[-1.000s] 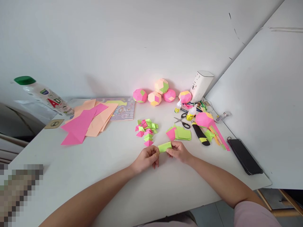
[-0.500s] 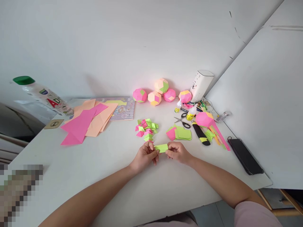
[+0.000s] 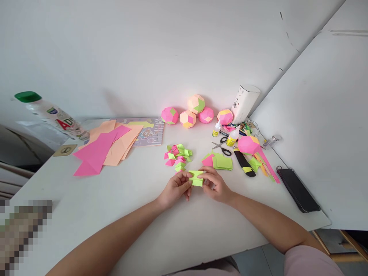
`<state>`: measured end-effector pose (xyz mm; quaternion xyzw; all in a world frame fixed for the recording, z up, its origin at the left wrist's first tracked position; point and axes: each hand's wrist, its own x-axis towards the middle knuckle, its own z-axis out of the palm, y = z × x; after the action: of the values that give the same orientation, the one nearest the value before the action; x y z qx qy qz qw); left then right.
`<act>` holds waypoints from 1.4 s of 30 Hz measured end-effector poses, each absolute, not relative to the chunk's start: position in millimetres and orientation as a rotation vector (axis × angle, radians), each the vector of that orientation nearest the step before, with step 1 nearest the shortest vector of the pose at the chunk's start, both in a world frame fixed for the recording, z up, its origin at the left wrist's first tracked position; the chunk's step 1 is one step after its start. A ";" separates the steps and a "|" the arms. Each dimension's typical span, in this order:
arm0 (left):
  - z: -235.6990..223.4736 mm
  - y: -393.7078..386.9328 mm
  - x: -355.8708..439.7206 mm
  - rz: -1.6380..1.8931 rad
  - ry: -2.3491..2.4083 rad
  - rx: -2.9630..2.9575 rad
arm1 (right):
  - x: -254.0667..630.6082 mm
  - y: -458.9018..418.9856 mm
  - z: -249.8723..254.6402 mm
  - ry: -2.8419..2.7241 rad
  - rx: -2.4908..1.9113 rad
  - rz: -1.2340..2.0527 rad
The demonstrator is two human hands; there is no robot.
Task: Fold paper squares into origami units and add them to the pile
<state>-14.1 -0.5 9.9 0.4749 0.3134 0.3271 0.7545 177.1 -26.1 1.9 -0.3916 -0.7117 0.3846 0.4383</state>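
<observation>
A small piece of folded green paper [image 3: 197, 183] is held up between my two hands, its crease running crosswise. My left hand [image 3: 176, 188] pinches its left edge between thumb and fingers. My right hand [image 3: 216, 185] grips the right side, with its index finger lying over the upper part. Just beyond my left hand lies a pile of folded pink and green paper pieces [image 3: 178, 156]. Beyond my right hand sits a small stack of green paper squares [image 3: 222, 162], with a pink piece [image 3: 207, 159] beside it.
Scissors [image 3: 222, 147], glue bottles [image 3: 232, 137], a utility knife [image 3: 244, 163] and a phone [image 3: 299, 189] lie to the right. Paper balls [image 3: 188, 119] stand along the wall. Pink and peach sheets [image 3: 99, 151] and a tilted white bottle [image 3: 59, 117] are at the left.
The green paper now shows two panels with a crease, where it was one narrow strip. My right hand's fingers have shifted up over its top; my left hand has barely moved.
</observation>
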 end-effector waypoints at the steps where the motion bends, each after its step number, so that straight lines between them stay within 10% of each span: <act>1: 9.3 -0.5 -14.7 0.705 0.680 1.045 | 177.3 -25.3 0.9 -1.769 -0.982 0.965; 42: -3.7 -4.7 -23.1 0.653 0.628 1.561 | 180.6 -19.5 3.6 -1.769 -1.008 1.145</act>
<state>-23.1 -4.7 -3.7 0.6790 0.2730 0.2839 0.6196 180.6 -19.5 3.6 -0.3971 -0.6966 0.4511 0.3919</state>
